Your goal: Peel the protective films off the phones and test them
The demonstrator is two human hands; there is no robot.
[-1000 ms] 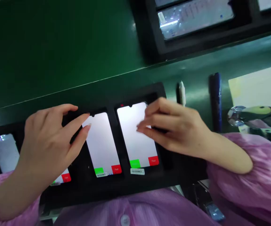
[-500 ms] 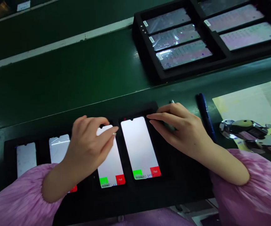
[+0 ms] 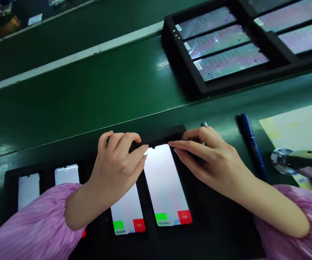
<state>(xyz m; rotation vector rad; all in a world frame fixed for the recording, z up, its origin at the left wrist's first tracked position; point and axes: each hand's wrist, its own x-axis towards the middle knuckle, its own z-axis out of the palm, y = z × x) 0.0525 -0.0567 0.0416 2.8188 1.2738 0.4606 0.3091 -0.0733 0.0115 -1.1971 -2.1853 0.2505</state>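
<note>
Head view: your left hand [image 3: 118,166] and right hand [image 3: 215,155] at the top corners of the lit phone [image 3: 166,184], rightmost in the black tray [image 3: 147,207]. Thumbs near forefingers; can't tell if pinching. Blue pen [image 3: 252,144] on tabletop [image 3: 223,112], farther right.

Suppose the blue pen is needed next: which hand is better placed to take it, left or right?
Probably the right hand: the blue pen lies nearby, to its right. The left hand is farther away, at the upper left corner of the white-lit phone between both hands.
</note>
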